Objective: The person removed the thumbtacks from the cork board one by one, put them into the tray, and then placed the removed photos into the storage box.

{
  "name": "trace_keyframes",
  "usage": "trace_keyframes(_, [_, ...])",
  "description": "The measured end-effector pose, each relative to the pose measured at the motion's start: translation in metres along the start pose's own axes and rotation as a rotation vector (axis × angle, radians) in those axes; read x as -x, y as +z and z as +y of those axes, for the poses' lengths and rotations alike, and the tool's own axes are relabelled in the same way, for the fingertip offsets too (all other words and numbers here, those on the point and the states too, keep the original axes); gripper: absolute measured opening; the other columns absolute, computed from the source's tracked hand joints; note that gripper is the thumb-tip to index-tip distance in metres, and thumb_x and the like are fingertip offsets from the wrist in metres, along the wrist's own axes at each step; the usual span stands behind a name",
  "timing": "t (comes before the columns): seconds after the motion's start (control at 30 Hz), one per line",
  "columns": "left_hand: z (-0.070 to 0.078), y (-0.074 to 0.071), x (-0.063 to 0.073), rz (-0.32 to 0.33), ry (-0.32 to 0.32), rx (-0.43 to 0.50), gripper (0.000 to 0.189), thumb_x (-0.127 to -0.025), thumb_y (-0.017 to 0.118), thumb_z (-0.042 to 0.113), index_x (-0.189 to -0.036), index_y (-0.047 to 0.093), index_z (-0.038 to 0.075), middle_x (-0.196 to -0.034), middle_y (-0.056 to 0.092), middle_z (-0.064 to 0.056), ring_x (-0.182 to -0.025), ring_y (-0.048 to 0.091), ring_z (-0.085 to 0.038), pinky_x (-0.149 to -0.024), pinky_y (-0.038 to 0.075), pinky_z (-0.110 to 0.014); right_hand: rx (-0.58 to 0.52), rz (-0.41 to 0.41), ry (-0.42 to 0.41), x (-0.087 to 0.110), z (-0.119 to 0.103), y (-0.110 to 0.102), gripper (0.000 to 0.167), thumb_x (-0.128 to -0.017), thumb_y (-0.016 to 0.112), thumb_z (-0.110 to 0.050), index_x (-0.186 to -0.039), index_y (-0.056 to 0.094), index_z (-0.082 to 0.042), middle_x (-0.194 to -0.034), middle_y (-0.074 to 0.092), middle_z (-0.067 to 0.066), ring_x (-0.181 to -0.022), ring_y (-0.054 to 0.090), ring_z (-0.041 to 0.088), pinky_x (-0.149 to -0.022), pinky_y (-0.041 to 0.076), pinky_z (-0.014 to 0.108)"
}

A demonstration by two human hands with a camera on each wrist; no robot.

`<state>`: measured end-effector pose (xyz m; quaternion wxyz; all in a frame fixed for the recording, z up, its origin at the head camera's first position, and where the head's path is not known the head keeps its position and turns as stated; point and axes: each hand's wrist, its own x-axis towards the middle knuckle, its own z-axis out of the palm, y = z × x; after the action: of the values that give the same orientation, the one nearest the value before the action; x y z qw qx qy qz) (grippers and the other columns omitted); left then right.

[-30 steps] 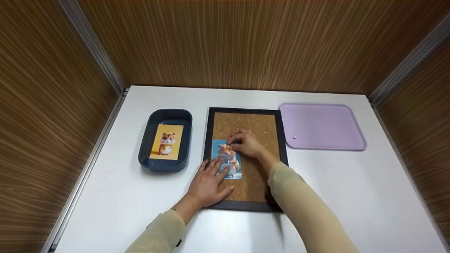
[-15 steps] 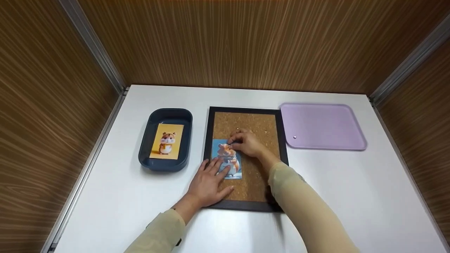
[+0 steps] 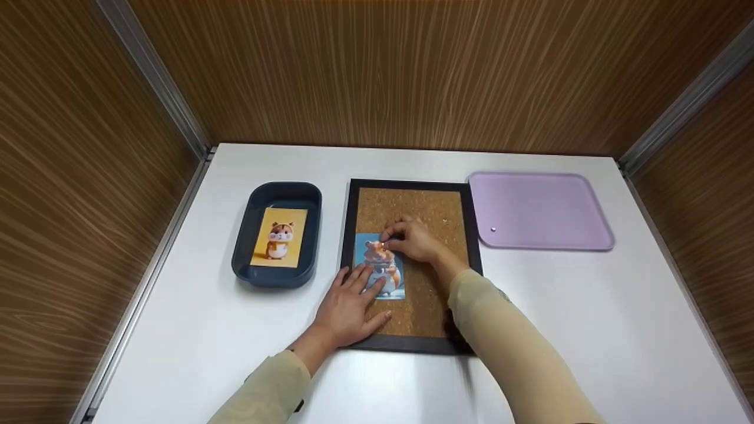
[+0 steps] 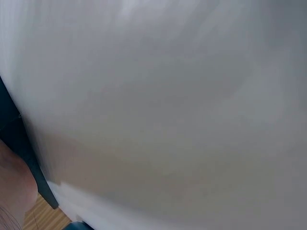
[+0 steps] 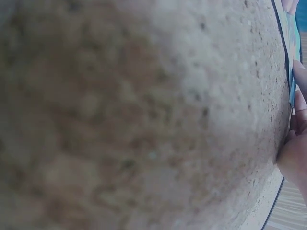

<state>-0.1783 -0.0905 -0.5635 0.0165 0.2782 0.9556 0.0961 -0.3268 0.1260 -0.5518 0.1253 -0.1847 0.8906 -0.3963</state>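
Note:
A cork board [image 3: 424, 203] with a black frame lies on the white table. On its left part is a blue picture card [image 3: 396, 280] of an orange and white squirrel-like animal. My left hand [image 3: 346, 311] rests with spread fingers over the card's lower left and the board's frame. At the card's upper right, my right hand [image 3: 415, 240] pinches a small shiny push pin [image 3: 383, 247] between thumb and index finger, mostly hidden by the fingertips. In the right wrist view, cork [image 5: 230, 120] fills most of the picture, with the right hand's fingers at the right edge.
To the left stands a dark blue tray [image 3: 238, 259] with a yellow hamster picture card [image 3: 280, 238] in it. A purple tray [image 3: 548, 212] sits at the right, against the board's upper corner. A small silvery pin [image 3: 493, 229] is on it. Wood-grain walls enclose the table.
Both hands stay in place on the board; the right fingertips shift only slightly at the card's upper right. Trays and cards have not moved.

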Motion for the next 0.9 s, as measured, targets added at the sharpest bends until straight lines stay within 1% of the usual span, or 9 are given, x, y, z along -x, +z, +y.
trace_keyframes(0.27, [-0.0006,0.0010,-0.0008,-0.003,0.001,0.012,0.077,-0.103,0.039,0.073,-0.162,0.047,0.023,-0.169,0.039,-0.012,-0.158,0.030,-0.029,-0.129,0.017,-0.055,-0.022,-0.007,-0.006,-0.0002,0.0020,-0.0016,0.010,-0.093,0.081,-0.014,-0.103,0.080,-0.012,-0.131,0.064,0.008,-0.132,0.050,0.033,-0.119,0.029,0.056])
trace_keyframes(0.47, [-0.0008,0.0010,-0.0004,-0.007,0.002,0.009,0.079,-0.103,0.037,0.074,-0.162,0.047,0.023,-0.169,0.039,-0.012,-0.158,0.031,-0.029,-0.129,0.018,-0.056,-0.023,-0.008,-0.014,-0.0001,0.0020,-0.0018,0.009,-0.094,0.081,-0.014,-0.102,0.081,-0.011,-0.129,0.063,0.009,-0.130,0.051,0.032,-0.118,0.031,0.056])
trace_keyframes(0.63, [-0.0011,0.0016,-0.0008,-0.011,0.001,0.010,0.078,-0.104,0.037,0.074,-0.163,0.046,0.024,-0.169,0.038,-0.012,-0.158,0.030,-0.029,-0.129,0.018,-0.055,-0.025,-0.008,-0.019,-0.0001,0.0018,-0.0020,0.007,-0.094,0.081,-0.014,-0.100,0.081,-0.011,-0.129,0.063,0.009,-0.130,0.050,0.032,-0.119,0.029,0.056])
trace_keyframes(0.8, [-0.0011,0.0017,-0.0008,0.000,0.004,0.013,0.078,-0.104,0.039,0.073,-0.163,0.047,0.023,-0.168,0.039,-0.012,-0.158,0.030,-0.029,-0.129,0.018,-0.055,-0.056,-0.008,-0.036,-0.0003,0.0029,-0.0023,0.004,-0.093,0.082,-0.013,-0.094,0.080,-0.010,-0.129,0.064,0.010,-0.131,0.050,0.033,-0.120,0.025,0.056])
trace_keyframes(0.9, [-0.0010,0.0016,-0.0003,0.010,0.003,0.021,0.077,-0.103,0.040,0.072,-0.162,0.047,0.023,-0.169,0.039,-0.012,-0.158,0.030,-0.029,-0.129,0.018,-0.055,-0.067,-0.010,-0.028,0.0002,0.0026,-0.0029,0.005,-0.093,0.083,-0.013,-0.094,0.080,-0.009,-0.131,0.063,0.011,-0.132,0.049,0.033,-0.121,0.023,0.057])
